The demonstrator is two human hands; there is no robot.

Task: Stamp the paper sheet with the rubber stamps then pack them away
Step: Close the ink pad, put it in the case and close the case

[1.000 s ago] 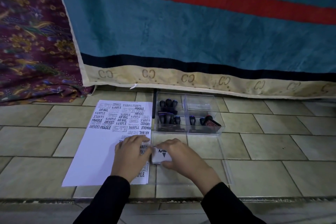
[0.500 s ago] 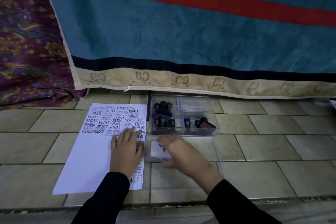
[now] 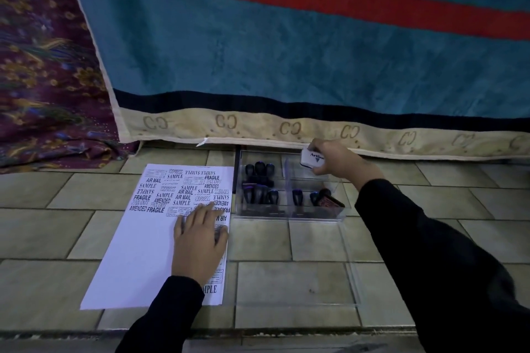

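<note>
A white paper sheet (image 3: 137, 252) covered with black stamp prints lies on the tiled floor. My left hand (image 3: 199, 241) rests flat on its right side, fingers spread. To the right stands a clear plastic box (image 3: 338, 209) with compartments holding several dark-handled rubber stamps (image 3: 259, 183). My right hand (image 3: 341, 162) holds a white ink pad (image 3: 312, 158) above the box's back right compartment. The box's clear lid (image 3: 352, 266) lies open flat on the floor in front of the box.
A teal blanket (image 3: 286, 51) with a red stripe and cream hem hangs down just behind the box. A purple patterned cloth (image 3: 43, 80) is bunched at the left. Beige floor tiles (image 3: 444, 238) extend to the right, with a step edge (image 3: 258, 332) near me.
My right hand lifted the white ink pad from the lid in front of the box and carried it up to the box's back right compartment. My left hand stayed on the paper.
</note>
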